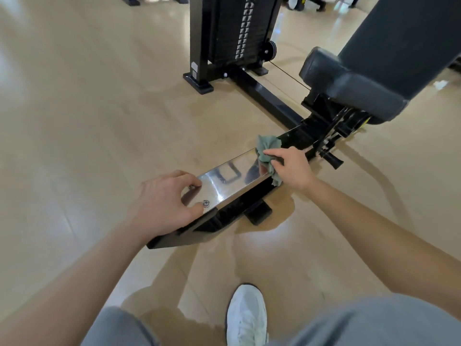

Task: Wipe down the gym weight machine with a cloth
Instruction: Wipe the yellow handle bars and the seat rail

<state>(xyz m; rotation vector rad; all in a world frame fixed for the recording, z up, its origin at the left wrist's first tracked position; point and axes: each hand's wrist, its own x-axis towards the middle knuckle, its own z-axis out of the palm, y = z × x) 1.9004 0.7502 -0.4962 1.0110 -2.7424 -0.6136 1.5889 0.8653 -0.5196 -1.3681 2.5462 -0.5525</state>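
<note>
**Wiping the shiny bar and watching for snags**

We are holding the green cloth (268, 153) bunched up on top of the shiny bar (224, 181) of the weight machine, about halfway along it. Our right hand (290, 168) is gripping the cloth, with the fingers curled round it and pressing it down. One bit of cloth is sticking up on the far side, and another bit is hanging down the near side.

We are thinking a few things could be going wrong from here. The hanging bit could be catching on the black knob (333, 161) or on the metal parts under the seat pad (349, 88) if we are pushing that way. Our knuckles could be bumping them too. The cloth is scrunched small, so it could be missing strips of the bar. Our left hand (162, 206) is holding the near end of the bar with bent fingers, beside a bolt (205, 203). Those bare fingers could be leaving marks on the shine.

The bar is lying low over the floor (74, 121). Its long way is running from near us on the left to farther off on the right, pointing at the seat pad. The weight stack (239, 28) is standing farther back, well apart from the cloth
</note>
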